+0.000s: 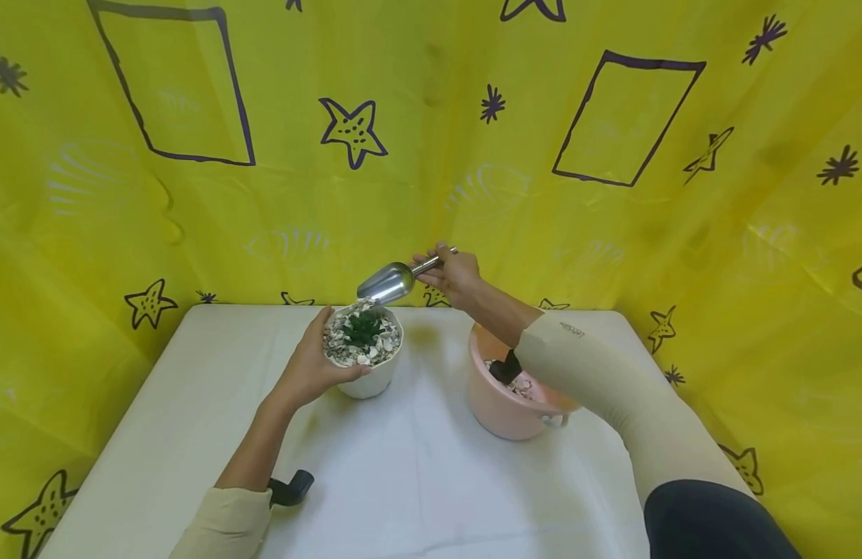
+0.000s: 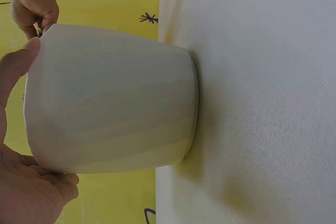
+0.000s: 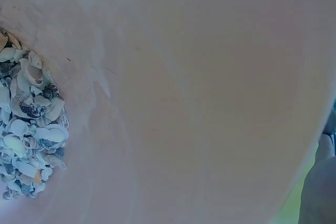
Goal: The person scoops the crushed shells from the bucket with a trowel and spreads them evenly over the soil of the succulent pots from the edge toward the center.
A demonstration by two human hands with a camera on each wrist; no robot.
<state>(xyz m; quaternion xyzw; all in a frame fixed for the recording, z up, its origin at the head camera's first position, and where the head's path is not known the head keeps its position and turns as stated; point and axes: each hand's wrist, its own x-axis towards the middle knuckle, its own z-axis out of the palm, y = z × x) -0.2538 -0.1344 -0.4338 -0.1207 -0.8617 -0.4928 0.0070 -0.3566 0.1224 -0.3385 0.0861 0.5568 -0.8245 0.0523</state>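
Note:
A white flowerpot [image 1: 366, 382] stands upright on the table, holding a small green plant [image 1: 363, 329] ringed by pale shell pieces [image 1: 382, 349]. My left hand [image 1: 311, 363] grips the pot around its left side, thumb at the near rim and fingers at the far one; the left wrist view shows the faceted pot wall [image 2: 115, 98] up close. Held by its handle in my right hand [image 1: 460, 276], a shiny metal scoop [image 1: 391, 282] is tilted with its lip at the pot's far rim. Whether shells lie in the scoop is hidden.
Under my right forearm stands a pink bucket [image 1: 497, 411]. White and grey shells [image 3: 31, 129] lie on its bottom in the right wrist view. Dark wrist camera mounts [image 1: 291, 489] stick out from both arms. A yellow patterned curtain [image 1: 403, 210] hangs behind the white-covered table [image 1: 417, 481].

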